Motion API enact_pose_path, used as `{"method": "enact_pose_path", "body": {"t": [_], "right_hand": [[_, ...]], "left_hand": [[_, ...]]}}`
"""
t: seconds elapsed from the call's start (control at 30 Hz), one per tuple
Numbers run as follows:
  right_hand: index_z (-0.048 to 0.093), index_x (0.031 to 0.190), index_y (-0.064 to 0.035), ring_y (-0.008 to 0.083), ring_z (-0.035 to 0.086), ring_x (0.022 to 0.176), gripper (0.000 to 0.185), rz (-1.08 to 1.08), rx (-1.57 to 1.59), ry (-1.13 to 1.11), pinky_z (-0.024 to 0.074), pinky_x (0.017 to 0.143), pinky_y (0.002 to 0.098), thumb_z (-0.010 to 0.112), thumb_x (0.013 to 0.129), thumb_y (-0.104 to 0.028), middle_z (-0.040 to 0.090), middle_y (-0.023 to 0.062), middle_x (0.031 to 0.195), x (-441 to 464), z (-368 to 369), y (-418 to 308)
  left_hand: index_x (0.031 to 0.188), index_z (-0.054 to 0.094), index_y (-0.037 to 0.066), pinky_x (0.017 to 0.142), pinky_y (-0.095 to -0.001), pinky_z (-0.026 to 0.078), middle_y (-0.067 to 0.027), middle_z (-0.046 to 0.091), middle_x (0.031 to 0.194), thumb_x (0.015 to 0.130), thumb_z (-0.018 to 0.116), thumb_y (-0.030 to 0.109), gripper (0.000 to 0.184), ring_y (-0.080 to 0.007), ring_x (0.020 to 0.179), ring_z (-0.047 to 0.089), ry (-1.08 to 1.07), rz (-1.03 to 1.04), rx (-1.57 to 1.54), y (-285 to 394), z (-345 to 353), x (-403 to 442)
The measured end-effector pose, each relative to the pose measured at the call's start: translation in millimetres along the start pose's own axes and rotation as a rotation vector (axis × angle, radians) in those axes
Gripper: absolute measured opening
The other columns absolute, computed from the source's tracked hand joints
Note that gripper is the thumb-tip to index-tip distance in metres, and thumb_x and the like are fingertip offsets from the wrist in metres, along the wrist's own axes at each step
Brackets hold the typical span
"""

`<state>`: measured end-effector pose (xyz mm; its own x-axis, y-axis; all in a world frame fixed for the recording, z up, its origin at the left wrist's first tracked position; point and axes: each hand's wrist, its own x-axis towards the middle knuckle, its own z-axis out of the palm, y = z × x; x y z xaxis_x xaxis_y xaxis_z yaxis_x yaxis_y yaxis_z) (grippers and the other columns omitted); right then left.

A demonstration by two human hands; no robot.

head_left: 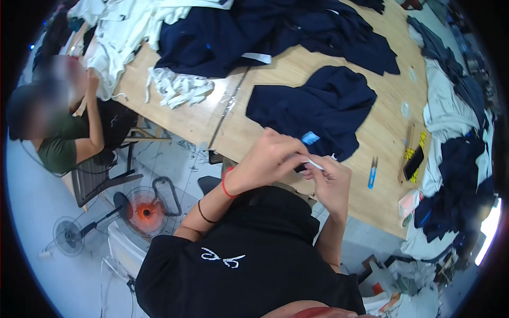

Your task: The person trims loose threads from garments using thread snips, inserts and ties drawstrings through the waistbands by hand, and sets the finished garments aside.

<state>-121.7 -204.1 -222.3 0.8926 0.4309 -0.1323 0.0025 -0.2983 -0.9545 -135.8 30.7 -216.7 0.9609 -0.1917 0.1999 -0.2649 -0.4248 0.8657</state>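
Observation:
My left hand [270,156], with a red cord at the wrist, is closed in a pinch at one end of a small narrow white strip [315,164]. The other end is pinched between the fingers of my right hand [331,183]. Whether the strip is cloth or paper I cannot tell. Just beyond both hands lies a dark navy garment [318,103] on the wooden table. A light blue label [310,138] shows on it near my fingers. Blue-handled thread snips [373,174] rest on the table to the right of my right hand.
More navy garments [222,37] and white cloth [127,32] cover the table's far side. White strips [180,89] lie in a heap at left. A dark phone [414,164] is at right. A co-worker [63,127] sits at left, near a standing fan [146,212].

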Motion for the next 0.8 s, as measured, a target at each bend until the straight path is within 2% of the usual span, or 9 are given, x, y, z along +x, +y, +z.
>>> {"method": "enact_pose_path", "body": {"t": [0.03,0.1,0.13,0.2,0.23,0.27,0.37,0.43,0.8], "right_hand": [[0.078,0.125,0.0022,0.0157,0.076,0.073,0.03,-0.013,0.029,0.102,0.0612,0.068,0.0275,0.067,0.099,0.01,0.078,0.0115,0.092,-7,-14,14],[0.079,0.123,-0.0003,0.0116,0.072,0.073,0.025,0.156,0.01,0.406,0.0596,0.065,0.0274,0.065,0.103,0.007,0.075,0.0066,0.088,-16,-48,23],[0.077,0.125,-0.0002,0.0116,0.071,0.074,0.023,0.193,-0.038,0.61,0.0583,0.066,0.0269,0.066,0.106,0.003,0.075,0.0057,0.09,-19,-64,34],[0.07,0.135,0.0003,0.0113,0.072,0.077,0.028,0.192,-0.117,0.788,0.056,0.067,0.0252,0.067,0.108,-0.004,0.074,0.0064,0.094,-31,-97,55],[0.067,0.14,0.0002,0.0113,0.071,0.077,0.032,0.232,-0.187,0.849,0.0553,0.067,0.0248,0.067,0.109,-0.006,0.074,0.0072,0.095,-33,-107,57],[0.065,0.142,0.0004,0.0115,0.072,0.078,0.034,0.204,-0.132,0.839,0.0552,0.068,0.0249,0.067,0.109,-0.007,0.074,0.0077,0.095,-36,-112,57],[0.059,0.149,0.0012,0.0128,0.072,0.079,0.041,0.156,0.002,0.777,0.0549,0.071,0.0256,0.066,0.11,-0.01,0.075,0.0096,0.095,-35,-111,51],[0.059,0.149,0.0015,0.0133,0.073,0.079,0.041,0.162,0.007,0.763,0.0554,0.072,0.0258,0.066,0.11,-0.009,0.075,0.0098,0.096,-28,-97,39],[0.057,0.154,-0.0011,0.0141,0.073,0.081,0.044,0.195,0.089,0.593,0.0569,0.073,0.0259,0.064,0.111,-0.007,0.074,0.0103,0.098,-18,-58,31]], "left_hand": [[0.104,0.079,0.004,0.081,-0.0374,0.051,-0.0074,0.079,0.092,0.096,0.079,0.007,0.008,-0.0252,0.083,0.072,0.063,0.014,0.116,-3,2,-3],[0.104,0.08,0.005,0.079,-0.0382,0.05,-0.0072,0.078,0.093,0.096,0.079,0.007,0.009,-0.0243,0.083,0.072,0.241,0.036,0.207,-4,-13,-3],[0.104,0.08,0.005,0.078,-0.0386,0.05,-0.0071,0.078,0.093,0.095,0.079,0.006,0.009,-0.0238,0.083,0.071,0.324,0.043,0.257,1,-22,-1],[0.107,0.08,0.005,0.077,-0.04,0.05,-0.0048,0.075,0.091,0.092,0.084,0.011,0.017,-0.023,0.079,0.068,0.507,0.148,0.208,33,-39,6],[0.106,0.082,0.01,0.081,-0.0395,0.047,0.001,0.073,0.094,0.088,0.085,0.009,0.018,-0.0205,0.083,0.066,0.537,0.238,0.227,57,-53,7],[0.104,0.084,0.016,0.085,-0.039,0.045,0.0068,0.072,0.098,0.084,0.086,0.008,0.022,-0.018,0.088,0.065,0.569,0.323,0.25,78,-64,4],[0.125,0.076,0.038,0.102,-0.0446,0.041,0.0114,0.063,0.115,0.103,0.076,0.042,0.023,-0.0192,0.117,0.053,0.704,0.548,0.325,114,-62,-10],[0.111,0.074,0.033,0.105,-0.0402,0.043,0.0114,0.062,0.106,0.108,0.067,0.047,0.016,-0.0158,0.119,0.052,0.777,0.579,0.186,129,-59,-9],[0.11,0.075,0.03,0.116,-0.0513,0.034,0.0053,0.058,0.123,0.105,0.071,0.047,0.019,-0.0181,0.128,0.045,0.551,0.546,0.162,141,-85,-28]]}}
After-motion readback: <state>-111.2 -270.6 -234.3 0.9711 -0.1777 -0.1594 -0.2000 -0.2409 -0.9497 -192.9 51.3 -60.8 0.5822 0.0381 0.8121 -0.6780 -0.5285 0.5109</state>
